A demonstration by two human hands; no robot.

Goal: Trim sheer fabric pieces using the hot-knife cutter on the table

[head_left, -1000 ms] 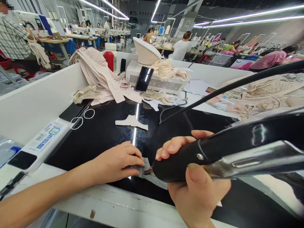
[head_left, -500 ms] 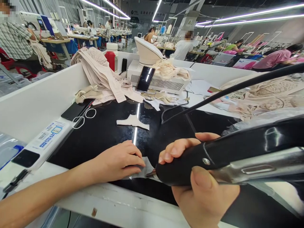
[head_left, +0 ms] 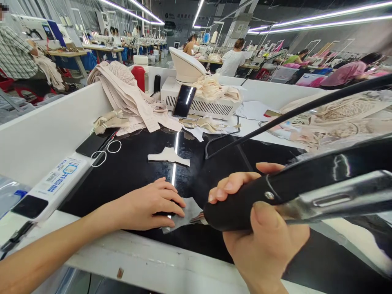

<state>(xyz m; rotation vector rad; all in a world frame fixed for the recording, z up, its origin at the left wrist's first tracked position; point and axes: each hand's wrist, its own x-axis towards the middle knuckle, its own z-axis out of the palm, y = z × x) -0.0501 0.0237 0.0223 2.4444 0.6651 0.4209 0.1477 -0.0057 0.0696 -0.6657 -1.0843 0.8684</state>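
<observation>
My left hand lies palm down, its fingers spread over a small grey, thin translucent piece on the black tabletop. In my right hand is a thick black tool with a shiny metal lever along its side. Fingers wrap the far side of its body, and the thumb presses on the near side. A narrow brownish tip shows at the tool's rounded end, over the right edge of the grey piece; whether it touches is unclear. Beyond my left hand lies a white cut piece.
A black cable arches over the right side. Beige fabric strips are piled at the back left, beside a white vented box with a phone leaning on it. White elastic loops lie left. Low white walls border the table.
The view has shifted slightly. My right hand has tilted the tool's far end upward a little, and more of the grey piece shows between my hands. My left hand stays on it.
</observation>
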